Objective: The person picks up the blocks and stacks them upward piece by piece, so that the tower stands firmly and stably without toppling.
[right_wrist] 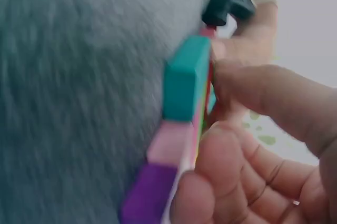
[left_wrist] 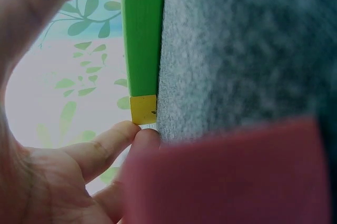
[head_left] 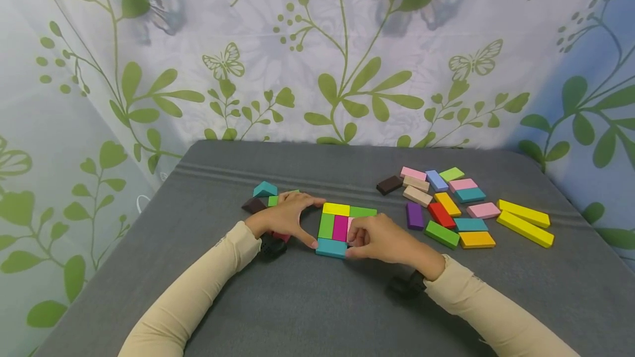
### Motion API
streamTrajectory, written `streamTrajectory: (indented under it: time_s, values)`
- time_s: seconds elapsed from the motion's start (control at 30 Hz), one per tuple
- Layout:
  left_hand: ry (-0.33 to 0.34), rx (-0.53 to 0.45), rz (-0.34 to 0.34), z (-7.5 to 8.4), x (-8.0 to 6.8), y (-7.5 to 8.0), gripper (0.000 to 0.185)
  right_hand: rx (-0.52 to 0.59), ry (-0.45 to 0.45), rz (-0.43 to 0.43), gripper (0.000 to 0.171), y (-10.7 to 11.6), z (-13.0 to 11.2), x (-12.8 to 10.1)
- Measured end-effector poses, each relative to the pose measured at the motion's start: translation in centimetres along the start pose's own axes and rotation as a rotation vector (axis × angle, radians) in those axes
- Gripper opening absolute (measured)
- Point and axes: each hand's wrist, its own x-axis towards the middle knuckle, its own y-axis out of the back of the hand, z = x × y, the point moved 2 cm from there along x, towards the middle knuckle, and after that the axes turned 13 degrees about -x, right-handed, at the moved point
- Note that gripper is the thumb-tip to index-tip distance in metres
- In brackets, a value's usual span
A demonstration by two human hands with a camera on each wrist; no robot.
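Note:
A flat rectangle of coloured blocks lies mid-table, with a yellow block (head_left: 336,209), a magenta block (head_left: 340,228), a teal block (head_left: 331,248) and green blocks. My left hand (head_left: 290,216) spans its left side: the thumb touches the teal block and a fingertip meets the yellow block (left_wrist: 143,109). A green block (left_wrist: 142,40) lies between them. On the right side, my right hand (head_left: 379,240) rests against the blocks with bent fingers, the thumb by the teal block (right_wrist: 185,82). It partly covers a pink block (right_wrist: 169,142) and, in the head view, hides the purple block (right_wrist: 148,195).
Loose blocks lie to the right, including a purple block (head_left: 415,216), a red block (head_left: 444,216) and long yellow blocks (head_left: 526,228). Left of the left hand are a teal block (head_left: 265,189) and a dark brown block (head_left: 254,205). A patterned curtain (head_left: 347,70) hangs behind the grey table (head_left: 297,302).

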Motion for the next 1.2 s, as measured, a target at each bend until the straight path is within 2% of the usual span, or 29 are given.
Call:
streamTrajectory:
  time_s: [0.13,0.33,0.5,0.63,0.8,0.97,1.2]
  values:
    - [0.006,-0.007,-0.006,0.0,0.0,0.0,0.103,0.047,0.009,0.026,0.015,1.6,1.5,-0.8]
    - [0.004,-0.004,-0.010,0.0,-0.1,0.1,0.102,0.042,0.006,0.085,0.011,4.4,4.3,-2.7]
    - [0.010,-0.003,-0.011,0.1,-0.2,0.2,0.103,-0.055,0.026,0.127,0.018,5.9,7.6,-3.8]
    - [0.012,-0.002,-0.017,-0.1,-0.1,0.1,0.103,-0.192,0.028,0.140,0.039,6.5,9.8,-4.3]
    - [0.014,-0.008,-0.021,-0.3,0.0,0.1,0.104,-0.293,-0.004,0.089,0.051,6.8,11.0,-4.2]
    - [0.010,-0.013,-0.013,-0.4,-0.1,0.2,0.104,-0.342,-0.025,0.007,0.042,6.9,11.3,-3.6]
    - [0.018,-0.007,-0.020,-0.2,-0.2,0.1,0.104,-0.329,-0.025,-0.093,0.027,7.2,10.8,-3.2]
